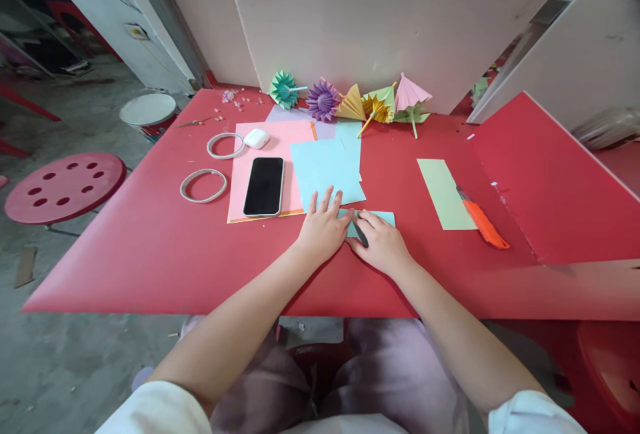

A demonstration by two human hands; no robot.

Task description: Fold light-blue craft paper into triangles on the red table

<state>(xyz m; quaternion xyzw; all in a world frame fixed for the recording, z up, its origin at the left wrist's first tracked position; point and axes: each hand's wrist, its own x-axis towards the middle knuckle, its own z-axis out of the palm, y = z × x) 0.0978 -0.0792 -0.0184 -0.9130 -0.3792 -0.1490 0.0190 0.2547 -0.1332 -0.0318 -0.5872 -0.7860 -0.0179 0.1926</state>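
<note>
A light blue strip of paper point(385, 217) lies near the table's front edge, partly covered by both hands. My left hand point(323, 229) rests flat with its fingers spread, across the strip and the lower edge of a larger blue sheet point(325, 164). Close against it, my right hand point(383, 241) is closed around a small dark object point(361, 235), pressed to the strip. Only part of that object shows, so its kind is unclear. Left of the hands, a phone point(264, 186) lies on pink paper point(240, 201).
An orange cutter knife point(485, 224) touches a pale green sheet point(440, 187) on the right. Two tape rolls point(187, 191) and a white earbud case point(257, 139) lie left. Several folded paper umbrellas point(410, 93) line the back wall. A red board point(565, 194) stands far right.
</note>
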